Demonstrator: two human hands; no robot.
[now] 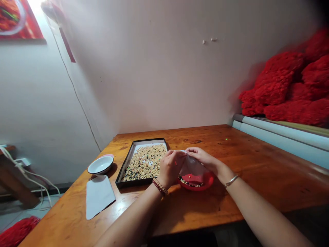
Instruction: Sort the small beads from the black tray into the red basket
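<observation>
A thin, whitish, see-through plastic bag (193, 166) is pinched at its upper edge between my two hands. My left hand (170, 168), with a beaded bracelet at the wrist, is closed on its left side. From the right, my right hand (203, 158) grips the same edge, a metal bangle on that wrist. Below them a red bowl (197, 187) stands on the table, holding some pale and dark beans. The bag hangs down over the bowl and hides part of it. Just left of my left hand lies a black-rimmed tray (138, 181) spread with mixed beans.
On the wooden table (262, 171), a white dish (100, 165) with a dark rim stands at the left. A flat white sheet (99, 197) lies in front of it. Red bundles (280, 85) are heaped along the right wall. Cables (33, 175) run at the far left.
</observation>
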